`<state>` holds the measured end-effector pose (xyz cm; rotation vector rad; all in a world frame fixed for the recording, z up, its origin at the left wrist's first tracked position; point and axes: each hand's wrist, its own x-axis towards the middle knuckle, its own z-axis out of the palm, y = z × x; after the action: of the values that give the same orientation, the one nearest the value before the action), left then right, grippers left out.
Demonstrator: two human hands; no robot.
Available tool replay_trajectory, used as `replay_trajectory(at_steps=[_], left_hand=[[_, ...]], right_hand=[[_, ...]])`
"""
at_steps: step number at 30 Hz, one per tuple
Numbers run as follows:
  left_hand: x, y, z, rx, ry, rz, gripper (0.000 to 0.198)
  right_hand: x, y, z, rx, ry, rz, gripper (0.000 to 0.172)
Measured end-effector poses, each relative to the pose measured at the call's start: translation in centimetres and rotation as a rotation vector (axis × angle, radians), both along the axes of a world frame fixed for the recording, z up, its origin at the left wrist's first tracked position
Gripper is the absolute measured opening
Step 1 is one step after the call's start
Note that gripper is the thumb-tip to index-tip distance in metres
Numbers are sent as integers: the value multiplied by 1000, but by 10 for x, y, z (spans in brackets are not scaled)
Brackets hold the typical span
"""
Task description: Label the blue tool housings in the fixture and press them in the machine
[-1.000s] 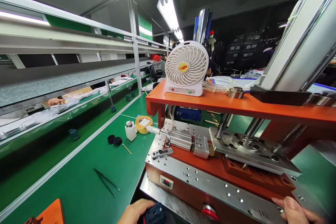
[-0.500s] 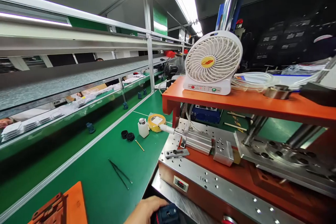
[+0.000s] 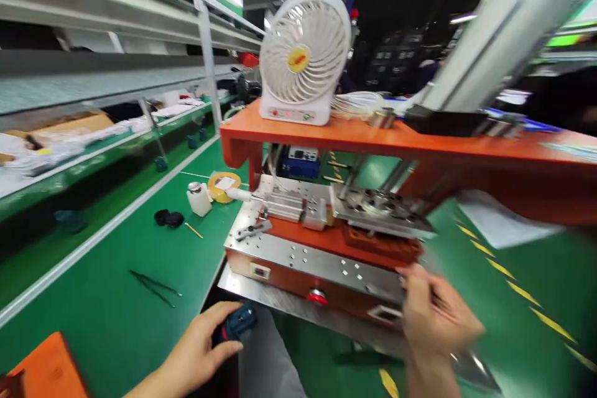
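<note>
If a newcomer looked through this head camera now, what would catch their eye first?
Probably the white fan, upright on the orange shelf near the top centre. Below it, the red button stands out on the front of the metal-topped base. At the bottom, the left hand grips a dark blue object, while the right hand, blurred, is by the base's right end.

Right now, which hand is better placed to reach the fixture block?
Probably the right hand: its fingertips are near the fixture block; the left hand, farther away, holds a blue device.

Tweezers [image 3: 149, 280], bottle [image 3: 199, 201] on green bench [image 3: 109, 298].
</note>
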<state>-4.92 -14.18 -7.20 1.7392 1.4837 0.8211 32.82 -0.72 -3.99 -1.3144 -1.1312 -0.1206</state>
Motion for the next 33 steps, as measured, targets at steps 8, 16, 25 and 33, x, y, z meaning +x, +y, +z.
replay_trajectory(at_steps=[8,16,25,33], left_hand=[[-6,4,-12,88,105,-36,47],[-6,5,-14,102,126,-38,47],[-16,16,-33,231,96,-94,46],[-10,10,-21,96,62,-84,50]], right_hand=[[-5,-6,4,-15,2,66,39],[-2,-5,0,-10,9,85,38],[-2,-6,3,6,-22,98,35],[1,-4,-2,19,18,57,33]])
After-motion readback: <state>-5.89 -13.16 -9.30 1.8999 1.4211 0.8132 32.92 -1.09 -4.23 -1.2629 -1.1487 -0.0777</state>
